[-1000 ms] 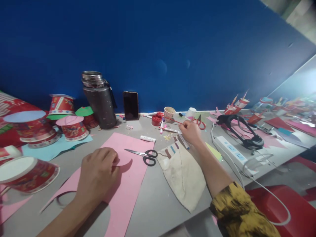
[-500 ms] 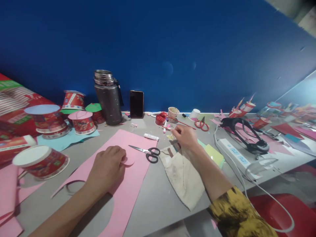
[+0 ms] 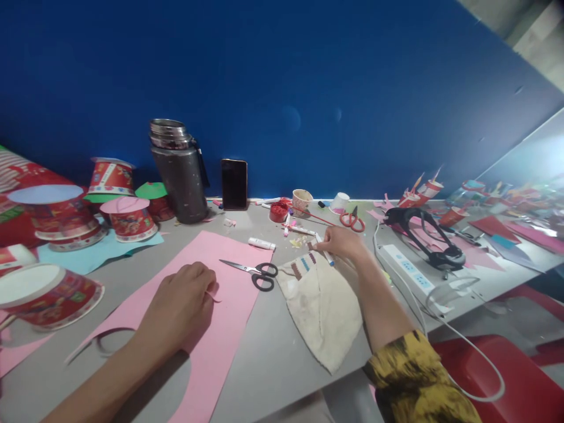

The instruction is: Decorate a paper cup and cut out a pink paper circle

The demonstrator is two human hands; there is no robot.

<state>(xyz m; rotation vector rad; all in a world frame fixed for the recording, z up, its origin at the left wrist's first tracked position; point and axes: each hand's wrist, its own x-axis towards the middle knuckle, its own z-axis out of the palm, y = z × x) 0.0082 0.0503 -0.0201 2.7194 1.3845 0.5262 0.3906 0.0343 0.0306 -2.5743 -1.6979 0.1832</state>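
My left hand [image 3: 187,296] rests closed over a sheet of pink paper [image 3: 233,276], with a thin pink paper strip [image 3: 214,296] sticking out from its fingers. A longer curled strip [image 3: 103,335] lies by that wrist. To the right, my right hand [image 3: 342,244] pinches a white marker [image 3: 327,254] with a blue end, just over the top of a cream cloth [image 3: 328,311]. Black-handled scissors [image 3: 259,271] lie half on the pink sheet, blades partly open. A white glue stick [image 3: 261,243] sits at the sheet's far edge.
Red paper cups with coloured paper tops [image 3: 130,218] crowd the left. A grey flask [image 3: 178,176] and an upright phone [image 3: 234,184] stand along the blue wall. Red-handled scissors [image 3: 352,220], a white power strip [image 3: 408,267] and a black strapped headset [image 3: 429,238] are on the right.
My right hand has shifted right and slightly down, and now holds the white marker over the cloth's top. My left hand keeps its strip. The whole view has turned slightly right.
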